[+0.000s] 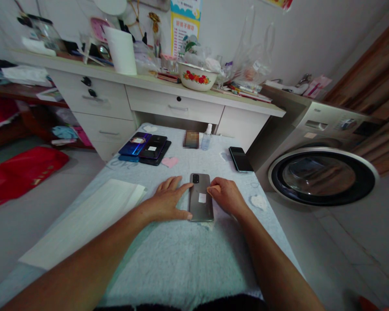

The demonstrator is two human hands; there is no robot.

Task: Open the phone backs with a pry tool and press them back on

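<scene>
A grey smartphone (201, 209) lies back side up on the cloth in front of me, with its dark camera block toward the far end and a small white label on its back. My left hand (168, 201) is spread flat on the cloth, its index finger and thumb touching the phone's left edge. My right hand (226, 195) is closed at the phone's right edge, pinching a small orange piece (216, 188) against the phone's back. Fingers hide most of that piece, so its kind is unclear.
Several phones (152, 149) lie stacked at the far left, and another phone (240, 159) lies at the right. A spray bottle (206, 140) stands at the back. White paper (90, 220) covers the left side. Beyond are a desk (100, 114) and a washing machine (311, 129).
</scene>
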